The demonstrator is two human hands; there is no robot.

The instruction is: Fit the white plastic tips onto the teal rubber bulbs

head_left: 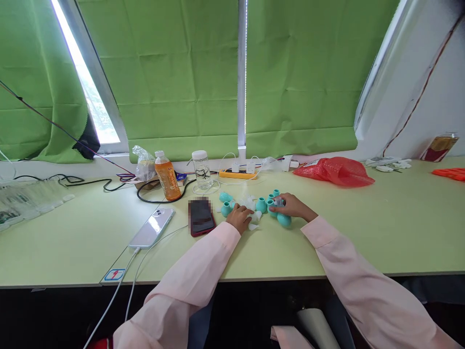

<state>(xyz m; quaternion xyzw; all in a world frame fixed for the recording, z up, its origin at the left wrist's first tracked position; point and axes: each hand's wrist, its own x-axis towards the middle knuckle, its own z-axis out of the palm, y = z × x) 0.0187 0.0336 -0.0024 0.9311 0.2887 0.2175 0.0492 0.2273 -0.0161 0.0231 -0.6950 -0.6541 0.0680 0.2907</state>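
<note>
A cluster of small turquoise bulb-shaped pieces with open necks (261, 205) stands on the table in front of me. My right hand (293, 207) pinches a small translucent plastic piece (279, 201) over the right part of this cluster. Just below its fingers lies another turquoise bulb (284, 220). To the left, my left hand (240, 218) lies palm down, fingers apart, at loose translucent white pieces (255, 216). A turquoise bulb (225, 209) stands beside the left hand, with another one on its side behind. The left fingertips are partly hidden.
Left of my hands lie a dark-screened phone (202, 216) and a white phone (152, 228) with a cable. Behind stand an orange drink bottle (167, 176), a clear jar (201, 169) and a yellow power strip (237, 174). A red plastic bag (334, 171) lies at the back right.
</note>
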